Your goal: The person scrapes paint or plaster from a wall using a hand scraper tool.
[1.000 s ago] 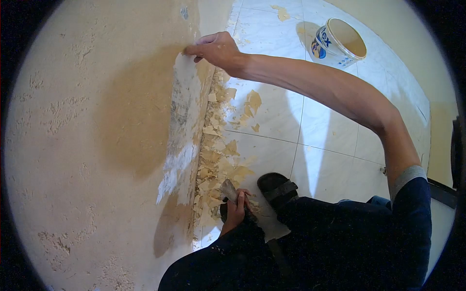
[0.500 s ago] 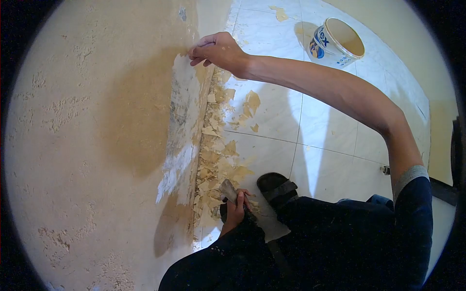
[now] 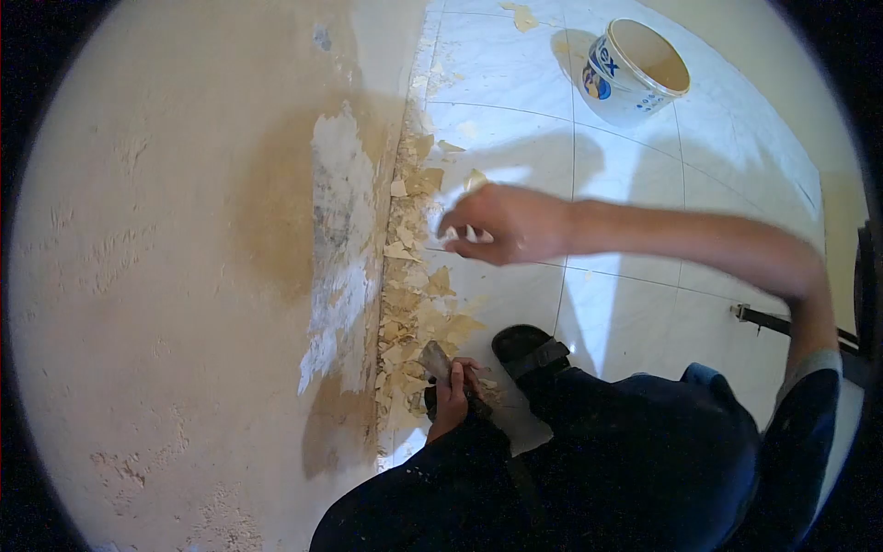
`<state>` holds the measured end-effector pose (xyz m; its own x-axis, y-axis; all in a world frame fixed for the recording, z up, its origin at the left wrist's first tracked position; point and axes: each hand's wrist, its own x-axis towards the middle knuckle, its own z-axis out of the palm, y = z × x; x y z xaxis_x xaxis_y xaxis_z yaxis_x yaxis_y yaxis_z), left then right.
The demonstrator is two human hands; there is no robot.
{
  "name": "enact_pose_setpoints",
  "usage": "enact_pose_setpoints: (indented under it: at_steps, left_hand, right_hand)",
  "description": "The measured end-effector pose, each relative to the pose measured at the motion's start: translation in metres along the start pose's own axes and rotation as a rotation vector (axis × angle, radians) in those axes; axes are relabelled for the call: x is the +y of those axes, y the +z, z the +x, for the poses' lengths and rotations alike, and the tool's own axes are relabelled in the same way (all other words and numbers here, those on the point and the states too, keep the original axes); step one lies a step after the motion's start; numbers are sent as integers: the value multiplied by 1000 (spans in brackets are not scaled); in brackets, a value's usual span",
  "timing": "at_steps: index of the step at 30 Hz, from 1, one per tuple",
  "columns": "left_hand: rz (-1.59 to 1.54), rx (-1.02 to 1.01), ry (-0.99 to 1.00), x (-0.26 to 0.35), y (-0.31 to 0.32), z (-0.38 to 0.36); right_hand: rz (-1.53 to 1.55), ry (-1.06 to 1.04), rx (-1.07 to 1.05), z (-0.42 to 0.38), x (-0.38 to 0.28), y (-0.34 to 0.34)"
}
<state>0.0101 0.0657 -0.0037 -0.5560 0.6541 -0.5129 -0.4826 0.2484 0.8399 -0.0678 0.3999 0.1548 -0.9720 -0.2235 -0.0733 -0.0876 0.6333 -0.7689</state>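
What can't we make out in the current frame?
- Head view: right hand, fingertips blurred; can't tell whether a flake is pinched in them.
- Head view: tool in the left hand, its grip hidden by the fingers.
- Head view: small print on the bucket, too small to read.
- Head view: dark bar at right, partly hidden by the right arm; its far end is lost at the dark image edge.
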Motion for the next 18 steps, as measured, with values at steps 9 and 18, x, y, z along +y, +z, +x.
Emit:
enact_pose_setpoints:
  at_steps: [9,18]
  left_hand:
    - [662,260,585,146,25,56]
    - [548,146,215,95,6,45]
  right_hand:
    - [684,182,187,-68,-29,144]
    - [599,138,745,-3,-21,122]
